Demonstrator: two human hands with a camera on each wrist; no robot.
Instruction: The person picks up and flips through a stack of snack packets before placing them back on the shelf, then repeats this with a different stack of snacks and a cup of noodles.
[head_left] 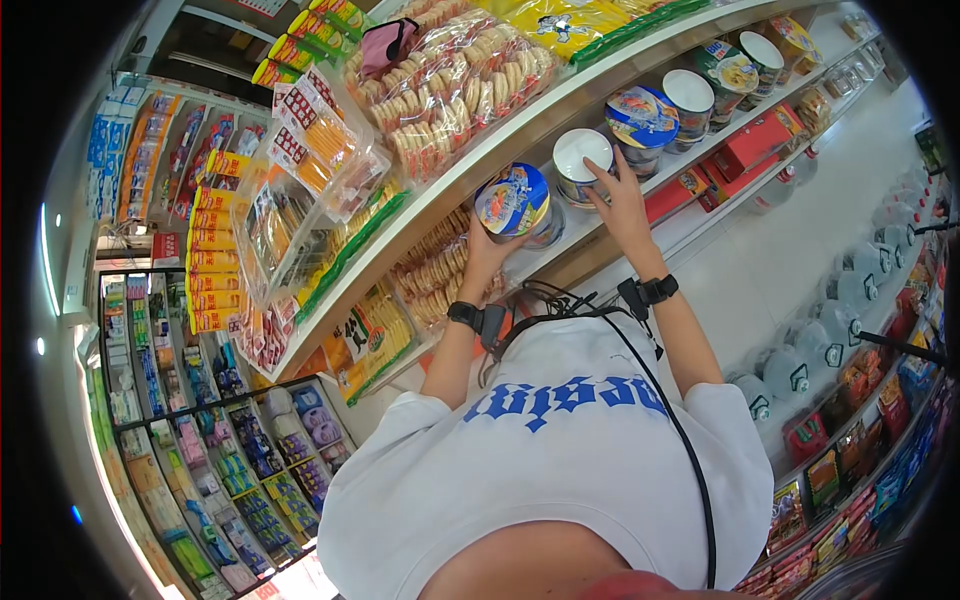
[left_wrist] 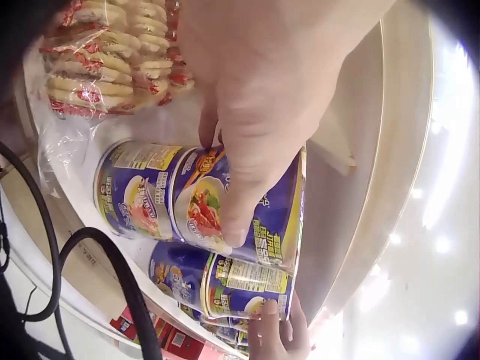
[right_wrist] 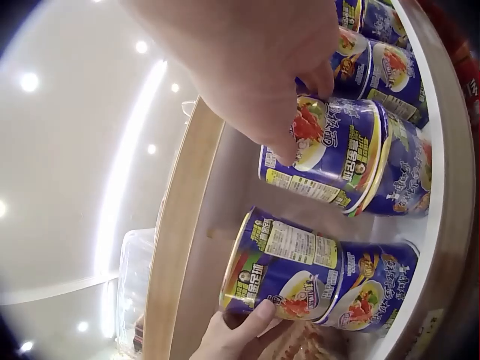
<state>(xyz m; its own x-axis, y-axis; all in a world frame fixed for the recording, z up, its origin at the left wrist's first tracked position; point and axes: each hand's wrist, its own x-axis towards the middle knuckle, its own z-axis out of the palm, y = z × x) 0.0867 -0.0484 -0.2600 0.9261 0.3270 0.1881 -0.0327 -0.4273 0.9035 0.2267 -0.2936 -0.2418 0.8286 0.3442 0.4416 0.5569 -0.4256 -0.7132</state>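
My left hand point(head_left: 487, 254) grips the upper blue instant noodle cup point(head_left: 512, 200) at the near end of the shelf row, its thumb along the printed side in the left wrist view. That cup sits on a second blue cup point(right_wrist: 360, 296), forming a stack. Beside it, my right hand point(head_left: 626, 203) holds the upper cup of the neighbouring stack, a white-topped noodle cup point(head_left: 582, 153), with fingers around its rim. In the right wrist view this upper cup point(right_wrist: 322, 142) rests against the lower cup point(right_wrist: 405, 165). Parts of both cups are hidden behind the hands.
More noodle cups point(head_left: 642, 118) line the shelf beyond. Bagged round biscuits point(head_left: 465, 85) lie on the top shelf, and clear packs point(head_left: 318, 140) overhang its end. Red boxes point(head_left: 740, 150) stand on the lower level. Black cables point(left_wrist: 112, 262) hang close to my left wrist.
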